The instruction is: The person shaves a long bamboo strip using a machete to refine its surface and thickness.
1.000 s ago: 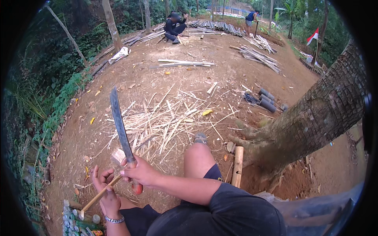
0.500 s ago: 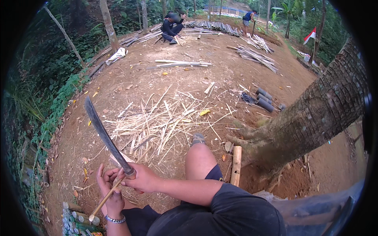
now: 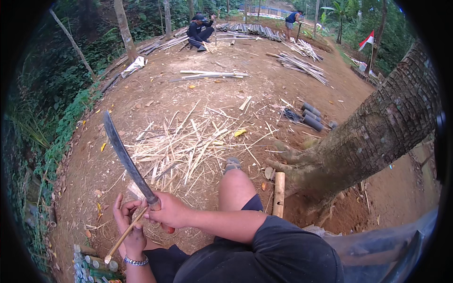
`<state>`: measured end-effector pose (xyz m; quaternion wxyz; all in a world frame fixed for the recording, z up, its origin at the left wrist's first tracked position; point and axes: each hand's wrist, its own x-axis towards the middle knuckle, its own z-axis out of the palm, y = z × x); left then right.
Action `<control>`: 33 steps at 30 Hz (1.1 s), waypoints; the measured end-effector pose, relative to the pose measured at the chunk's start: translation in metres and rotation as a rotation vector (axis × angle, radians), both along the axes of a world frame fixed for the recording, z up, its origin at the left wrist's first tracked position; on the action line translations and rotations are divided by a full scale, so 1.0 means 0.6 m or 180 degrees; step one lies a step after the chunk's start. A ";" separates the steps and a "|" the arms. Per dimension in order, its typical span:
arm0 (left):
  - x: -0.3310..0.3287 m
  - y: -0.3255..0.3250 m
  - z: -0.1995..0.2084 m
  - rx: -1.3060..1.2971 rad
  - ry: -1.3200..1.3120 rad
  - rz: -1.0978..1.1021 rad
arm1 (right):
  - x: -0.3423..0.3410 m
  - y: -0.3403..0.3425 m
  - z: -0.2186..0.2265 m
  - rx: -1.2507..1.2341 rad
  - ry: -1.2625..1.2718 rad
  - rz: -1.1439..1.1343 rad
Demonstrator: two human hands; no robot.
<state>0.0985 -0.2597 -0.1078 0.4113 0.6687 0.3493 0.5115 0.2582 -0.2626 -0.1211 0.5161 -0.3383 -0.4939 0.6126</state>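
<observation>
My right hand (image 3: 171, 210) is closed round the handle of a machete (image 3: 124, 158). Its long, dark, curved blade points up and to the left, and part of the reddish handle shows below my fist. A thin bamboo stick (image 3: 121, 239) slants across my left hand (image 3: 131, 225), held by the thumb, with the other fingers curved and partly raised. The stick's upper end meets my right hand just below the blade's base; its pale cut end points down to the left, above the bracelet on my wrist. Beyond the hands lies a heap of pale bamboo strips (image 3: 188, 146).
A tree trunk (image 3: 368, 137) leans at the right, beside a bamboo piece (image 3: 279, 195). Bamboo tubes (image 3: 92, 269) stand at lower left. Dark cylinders (image 3: 311, 118) and bundled strips (image 3: 302, 68) lie farther off. One person (image 3: 200, 33) squats at the back; another (image 3: 291, 23) stands bent.
The whole view has shifted slightly. My right hand with the machete has dropped a little against the stick, and more of the handle's lower end shows. The left hand still holds the stick.
</observation>
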 end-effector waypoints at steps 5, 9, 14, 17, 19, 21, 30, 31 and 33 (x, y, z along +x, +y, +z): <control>-0.006 0.006 -0.006 0.0056 0.0087 0.0165 | 0.000 0.003 -0.011 -0.0207 0.0513 0.0343; -0.036 0.026 -0.020 0.0275 -0.0031 0.0456 | 0.007 0.003 -0.010 -0.0372 0.0967 0.0404; -0.110 0.075 -0.075 0.0047 -0.1458 0.1118 | 0.047 0.027 -0.020 -0.0293 0.0977 0.0082; -0.105 0.083 -0.066 -0.0021 -0.2514 0.1585 | 0.079 0.047 -0.060 -0.0306 0.0669 -0.0319; -0.110 0.090 -0.063 0.0162 -0.2957 0.1940 | 0.099 0.052 -0.081 -0.0374 0.0400 -0.0528; -0.131 0.089 -0.055 0.0150 -0.3014 0.2137 | 0.113 0.058 -0.102 -0.0468 0.0097 -0.0760; -0.303 0.058 0.110 0.1356 -0.2365 0.1314 | 0.133 0.045 -0.099 0.0084 -0.2015 -0.1378; -0.289 0.042 0.149 0.1618 -0.2076 0.1652 | 0.133 0.045 -0.107 0.0186 -0.2181 -0.1388; -0.400 0.024 0.209 0.2335 -0.1585 0.1405 | 0.130 0.042 -0.104 0.0092 -0.1851 -0.1254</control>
